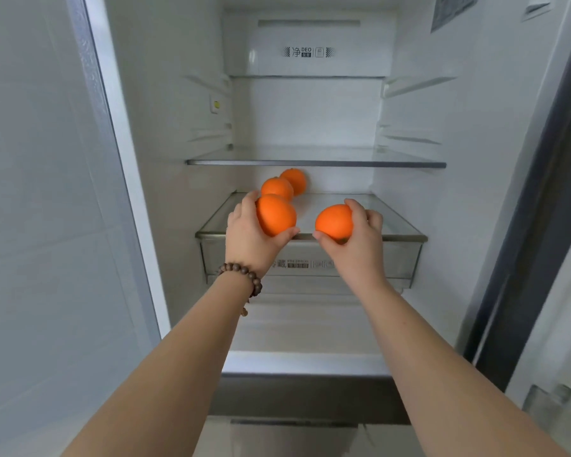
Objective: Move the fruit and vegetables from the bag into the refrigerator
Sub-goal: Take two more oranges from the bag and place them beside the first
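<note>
1. The left hand grips an orange and the right hand grips a second orange, both over the lower glass shelf of the refrigerator; both are roundish, long axis unclear.
2. The shelf lies bare toward 3 o'clock.
3. Two more oranges rest at 12 o'clock of the left hand, touching each other.
4. A beaded bracelet circles the left wrist.

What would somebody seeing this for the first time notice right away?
The bright fruit against the white fridge: the left hand grips one orange and the right hand grips another orange, both at the front edge of the glass shelf. Two more oranges sit further back on that shelf, left of centre.
</note>
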Demonstrator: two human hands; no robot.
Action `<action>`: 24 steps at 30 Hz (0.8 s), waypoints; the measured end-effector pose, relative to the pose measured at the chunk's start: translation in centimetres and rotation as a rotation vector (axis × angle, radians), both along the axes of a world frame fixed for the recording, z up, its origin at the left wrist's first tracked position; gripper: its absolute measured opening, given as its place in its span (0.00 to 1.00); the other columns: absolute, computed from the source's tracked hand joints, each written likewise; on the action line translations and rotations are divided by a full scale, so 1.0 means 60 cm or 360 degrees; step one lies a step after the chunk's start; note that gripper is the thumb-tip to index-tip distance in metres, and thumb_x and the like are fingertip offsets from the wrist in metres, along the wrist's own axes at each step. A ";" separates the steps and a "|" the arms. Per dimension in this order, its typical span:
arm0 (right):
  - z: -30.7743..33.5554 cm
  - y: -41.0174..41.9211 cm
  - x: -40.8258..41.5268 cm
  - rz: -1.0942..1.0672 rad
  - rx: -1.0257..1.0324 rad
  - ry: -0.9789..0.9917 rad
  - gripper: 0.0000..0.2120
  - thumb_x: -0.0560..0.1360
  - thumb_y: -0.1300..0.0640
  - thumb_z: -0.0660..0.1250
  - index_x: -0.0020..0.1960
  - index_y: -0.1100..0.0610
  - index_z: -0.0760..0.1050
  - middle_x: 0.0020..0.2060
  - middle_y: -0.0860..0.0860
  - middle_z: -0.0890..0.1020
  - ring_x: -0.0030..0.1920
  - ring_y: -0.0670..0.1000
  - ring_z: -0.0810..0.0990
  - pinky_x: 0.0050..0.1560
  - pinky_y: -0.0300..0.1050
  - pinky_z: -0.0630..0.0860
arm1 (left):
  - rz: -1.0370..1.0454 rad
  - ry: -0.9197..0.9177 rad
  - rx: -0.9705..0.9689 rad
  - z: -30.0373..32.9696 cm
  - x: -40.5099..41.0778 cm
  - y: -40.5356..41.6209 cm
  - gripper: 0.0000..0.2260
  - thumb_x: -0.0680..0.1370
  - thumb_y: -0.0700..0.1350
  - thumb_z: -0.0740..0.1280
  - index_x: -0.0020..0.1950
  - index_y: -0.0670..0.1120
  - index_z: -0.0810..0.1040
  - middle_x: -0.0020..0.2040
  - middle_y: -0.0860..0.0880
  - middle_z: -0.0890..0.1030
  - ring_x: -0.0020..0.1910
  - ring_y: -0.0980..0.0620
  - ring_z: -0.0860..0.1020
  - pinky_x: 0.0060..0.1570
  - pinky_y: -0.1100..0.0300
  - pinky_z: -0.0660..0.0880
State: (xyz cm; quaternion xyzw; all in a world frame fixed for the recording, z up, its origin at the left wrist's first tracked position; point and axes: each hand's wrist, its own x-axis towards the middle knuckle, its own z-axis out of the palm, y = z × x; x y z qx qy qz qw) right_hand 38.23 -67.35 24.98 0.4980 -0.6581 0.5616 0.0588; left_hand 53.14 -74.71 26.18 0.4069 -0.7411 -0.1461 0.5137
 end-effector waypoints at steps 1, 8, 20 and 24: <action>0.002 -0.016 -0.002 0.0000 -0.0006 0.0020 0.36 0.67 0.49 0.74 0.70 0.51 0.63 0.64 0.54 0.65 0.60 0.55 0.71 0.56 0.39 0.66 | 0.0001 0.0025 0.0032 0.003 -0.001 -0.015 0.39 0.64 0.55 0.77 0.69 0.45 0.64 0.65 0.45 0.71 0.65 0.45 0.68 0.59 0.56 0.66; 0.018 -0.119 -0.004 0.0035 0.0122 0.0184 0.35 0.67 0.49 0.74 0.69 0.51 0.63 0.64 0.52 0.72 0.63 0.55 0.70 0.55 0.49 0.71 | 0.0085 -0.0091 0.0045 0.010 0.009 -0.107 0.39 0.66 0.55 0.76 0.71 0.44 0.63 0.67 0.44 0.66 0.63 0.44 0.70 0.59 0.54 0.69; 0.047 -0.220 -0.012 0.0088 0.0547 0.0322 0.29 0.66 0.47 0.74 0.60 0.55 0.65 0.54 0.55 0.77 0.52 0.58 0.76 0.45 0.47 0.71 | 0.0042 -0.0338 0.0069 0.032 0.022 -0.205 0.34 0.69 0.48 0.75 0.71 0.45 0.64 0.69 0.43 0.67 0.64 0.45 0.71 0.54 0.63 0.63; 0.050 -0.236 -0.018 0.0113 0.0577 0.0285 0.28 0.65 0.46 0.74 0.58 0.55 0.66 0.52 0.55 0.78 0.52 0.58 0.77 0.47 0.50 0.74 | 0.0015 -0.0360 0.0102 0.032 0.022 -0.216 0.37 0.70 0.47 0.74 0.74 0.47 0.60 0.71 0.44 0.65 0.66 0.45 0.69 0.58 0.64 0.64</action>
